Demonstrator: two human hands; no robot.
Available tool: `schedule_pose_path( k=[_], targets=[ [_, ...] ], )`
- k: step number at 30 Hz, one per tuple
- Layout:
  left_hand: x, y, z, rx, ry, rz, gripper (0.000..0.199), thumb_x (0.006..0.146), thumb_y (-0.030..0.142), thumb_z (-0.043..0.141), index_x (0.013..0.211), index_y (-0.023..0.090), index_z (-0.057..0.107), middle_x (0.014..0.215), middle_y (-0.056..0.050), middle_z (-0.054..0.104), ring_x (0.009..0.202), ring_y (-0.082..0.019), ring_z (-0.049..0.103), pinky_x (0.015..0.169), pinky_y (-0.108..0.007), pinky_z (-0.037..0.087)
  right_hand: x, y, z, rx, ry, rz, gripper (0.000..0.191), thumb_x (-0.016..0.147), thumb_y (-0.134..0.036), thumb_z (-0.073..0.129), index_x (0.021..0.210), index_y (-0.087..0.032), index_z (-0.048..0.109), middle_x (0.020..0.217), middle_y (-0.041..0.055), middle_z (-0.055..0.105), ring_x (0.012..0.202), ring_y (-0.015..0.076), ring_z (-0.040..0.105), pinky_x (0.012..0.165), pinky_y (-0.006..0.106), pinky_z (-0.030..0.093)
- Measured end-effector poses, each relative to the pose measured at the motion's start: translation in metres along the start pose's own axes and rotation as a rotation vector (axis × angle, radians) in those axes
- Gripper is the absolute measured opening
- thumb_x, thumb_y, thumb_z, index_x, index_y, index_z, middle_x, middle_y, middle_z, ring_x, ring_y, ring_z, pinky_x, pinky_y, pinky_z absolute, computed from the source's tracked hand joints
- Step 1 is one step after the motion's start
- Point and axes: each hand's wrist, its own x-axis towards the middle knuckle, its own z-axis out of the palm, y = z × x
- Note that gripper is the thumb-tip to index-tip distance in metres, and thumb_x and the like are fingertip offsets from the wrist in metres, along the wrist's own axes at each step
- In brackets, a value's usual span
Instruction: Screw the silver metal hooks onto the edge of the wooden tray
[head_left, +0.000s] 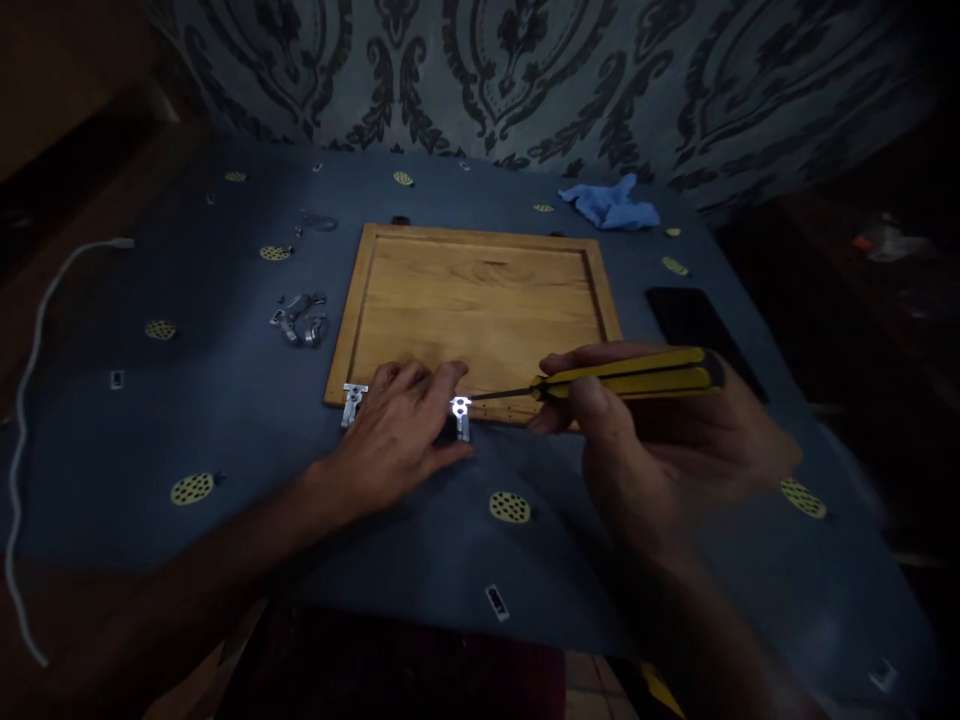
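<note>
A framed wooden panel [480,310], like a cabinet door, lies on the table. Along its near edge are two metal hinges, one at the left corner [352,402] and a brightly lit hinge [461,418] further right. My left hand [397,425] rests on the near edge between them, with index finger and thumb closed around the right-hand hinge. In my right hand [645,450] is a screwdriver [630,380] with a yellow and black handle, held almost level. Its shaft points left and the tip reaches the lit hinge; the exact contact is too small to tell.
Loose metal hinge parts [301,318] lie left of the panel. A blue cloth [613,205] sits at the back right, and a black phone-like slab [697,325] is beyond my right hand. A white cable [30,390] runs down the left side. The patterned wall [495,80] borders the table's back.
</note>
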Motion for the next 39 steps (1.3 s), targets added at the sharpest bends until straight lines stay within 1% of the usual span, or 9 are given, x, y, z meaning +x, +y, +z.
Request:
schedule_pose_path(
  k=[2, 5, 10, 16, 21, 25, 29, 36, 39],
  targets=[
    [0.000, 0.000, 0.000, -0.001, -0.004, -0.008, 0.070, 0.082, 0.031, 0.085, 0.136, 0.019, 0.042, 0.112, -0.006, 0.072, 0.114, -0.030, 0.062, 0.098, -0.043, 0.045, 0.000, 0.001, 0.000, -0.033, -0.006, 0.010, 0.009, 0.087, -0.026, 0.079, 0.095, -0.026, 0.075, 0.090, -0.0027, 0.077, 0.053, 0.0090, 0.066, 0.050, 0.023, 0.057],
    [0.000, 0.000, 0.000, -0.006, -0.005, -0.019, 0.069, 0.083, 0.030, 0.084, 0.137, 0.021, 0.042, 0.116, -0.007, 0.072, 0.116, -0.030, 0.061, 0.100, -0.044, 0.045, -0.001, 0.004, 0.000, -0.085, -0.063, 0.069, 0.006, 0.088, -0.027, 0.078, 0.093, -0.027, 0.075, 0.089, -0.0036, 0.076, 0.053, 0.0084, 0.067, 0.053, 0.023, 0.059],
    [0.001, 0.001, -0.001, -0.014, -0.018, -0.028, 0.068, 0.083, 0.030, 0.083, 0.138, 0.020, 0.043, 0.117, -0.008, 0.072, 0.116, -0.030, 0.061, 0.100, -0.045, 0.045, -0.003, 0.007, -0.002, -0.106, -0.110, 0.124, 0.008, 0.090, -0.032, 0.077, 0.096, -0.028, 0.074, 0.093, -0.0016, 0.077, 0.055, 0.0113, 0.068, 0.054, 0.028, 0.061],
    [0.001, 0.001, -0.002, -0.001, -0.032, -0.035, 0.065, 0.085, 0.032, 0.082, 0.136, 0.019, 0.045, 0.116, -0.009, 0.072, 0.116, -0.031, 0.061, 0.100, -0.045, 0.046, -0.004, 0.010, 0.000, -0.105, -0.118, 0.120, 0.011, 0.091, -0.033, 0.076, 0.099, -0.028, 0.072, 0.095, -0.0013, 0.077, 0.058, 0.0118, 0.069, 0.057, 0.028, 0.060],
    [0.000, 0.000, 0.000, 0.006, -0.014, -0.023, 0.065, 0.086, 0.032, 0.081, 0.138, 0.020, 0.044, 0.117, -0.008, 0.070, 0.117, -0.031, 0.061, 0.100, -0.045, 0.045, -0.005, 0.011, 0.000, -0.130, -0.143, 0.072, 0.009, 0.091, -0.028, 0.075, 0.100, -0.028, 0.073, 0.095, -0.0026, 0.076, 0.059, 0.0108, 0.069, 0.066, 0.029, 0.061],
    [-0.001, 0.000, 0.001, 0.004, -0.001, -0.022, 0.066, 0.085, 0.032, 0.082, 0.138, 0.019, 0.044, 0.117, -0.008, 0.070, 0.117, -0.030, 0.061, 0.100, -0.044, 0.045, -0.001, 0.010, -0.003, -0.141, -0.239, 0.041, 0.009, 0.093, -0.027, 0.073, 0.102, -0.027, 0.073, 0.098, -0.0027, 0.076, 0.061, 0.0094, 0.070, 0.068, 0.027, 0.060],
    [0.000, 0.000, 0.000, 0.004, -0.007, -0.015, 0.066, 0.085, 0.033, 0.082, 0.136, 0.017, 0.044, 0.118, -0.009, 0.070, 0.117, -0.030, 0.061, 0.100, -0.044, 0.045, 0.004, 0.008, -0.005, -0.193, -0.315, 0.025, 0.011, 0.095, -0.031, 0.070, 0.104, -0.026, 0.073, 0.096, 0.0002, 0.077, 0.062, 0.0131, 0.071, 0.066, 0.030, 0.061],
    [0.000, 0.002, -0.001, 0.000, -0.032, -0.042, 0.064, 0.086, 0.032, 0.081, 0.136, 0.021, 0.043, 0.116, -0.008, 0.070, 0.116, -0.031, 0.062, 0.100, -0.046, 0.045, 0.009, 0.008, -0.009, -0.197, -0.403, -0.004, 0.016, 0.095, -0.026, 0.069, 0.110, -0.029, 0.072, 0.093, -0.0012, 0.078, 0.065, 0.0148, 0.073, 0.076, 0.033, 0.062],
    [0.000, 0.002, -0.001, -0.006, -0.030, -0.034, 0.063, 0.086, 0.031, 0.080, 0.136, 0.020, 0.043, 0.117, -0.009, 0.070, 0.118, -0.031, 0.061, 0.101, -0.046, 0.045, 0.008, 0.009, -0.010, -0.185, -0.402, -0.002, 0.018, 0.095, -0.026, 0.069, 0.113, -0.029, 0.072, 0.094, -0.0011, 0.078, 0.066, 0.0151, 0.074, 0.078, 0.033, 0.062]
  ],
)
